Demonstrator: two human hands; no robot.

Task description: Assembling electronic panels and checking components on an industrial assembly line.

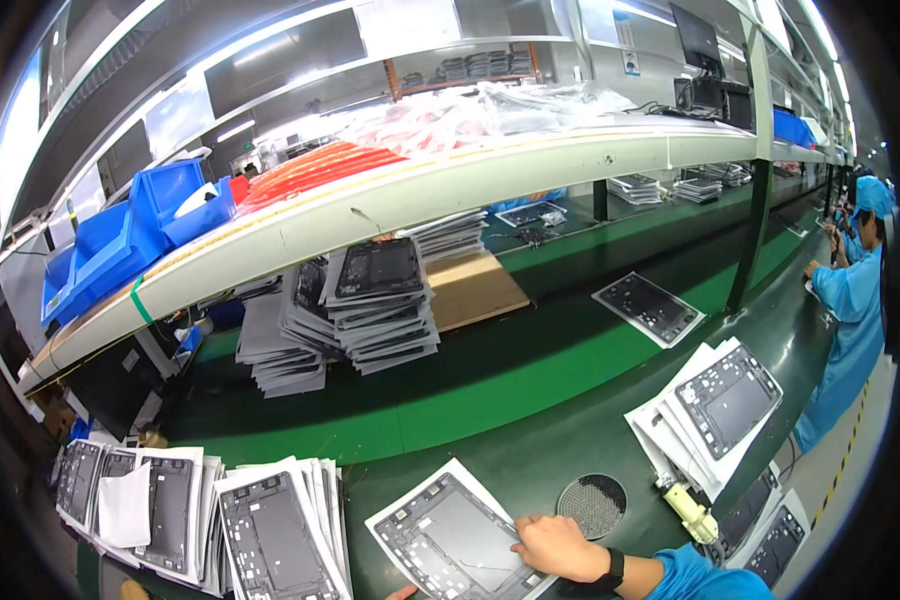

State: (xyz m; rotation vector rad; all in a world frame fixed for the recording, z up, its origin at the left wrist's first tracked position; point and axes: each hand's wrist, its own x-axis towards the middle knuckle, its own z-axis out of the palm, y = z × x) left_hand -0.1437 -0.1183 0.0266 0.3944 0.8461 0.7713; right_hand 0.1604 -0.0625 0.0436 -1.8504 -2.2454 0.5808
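Two hands are at the near edge. The right hand (pixel 562 548) lies on the right side of a dark tablet-shaped panel (pixel 448 535), its fingers curled and close together; whether they pinch the edge or something small is hidden. Of the left hand (pixel 402 593) only a fingertip shows by the panel's lower left side, so I cannot tell its state. The panel lies tilted on a white sheet (pixel 457 467) on the dark green tabletop (pixel 540 452), its small pale patches facing up.

Just beyond the right hand is a round mesh-covered opening (pixel 592 506); farther right, a pale yellow tool (pixel 688 513) stands near a pile of panels on sheets (pixel 727 402). To the left are leaning stacks of similar panels (pixel 273 535), with a loose white paper (pixel 126 507) over one.

Work looks midway: one panel is in hand and many lie around, but nothing shows which piles are finished and which are waiting. Farther out, a lone panel (pixel 650 308) lies beyond the tabletop, thick stacks (pixel 382 320) sit under the shelf (pixel 490 165), and a co-worker in blue (pixel 852 310) stands at right.
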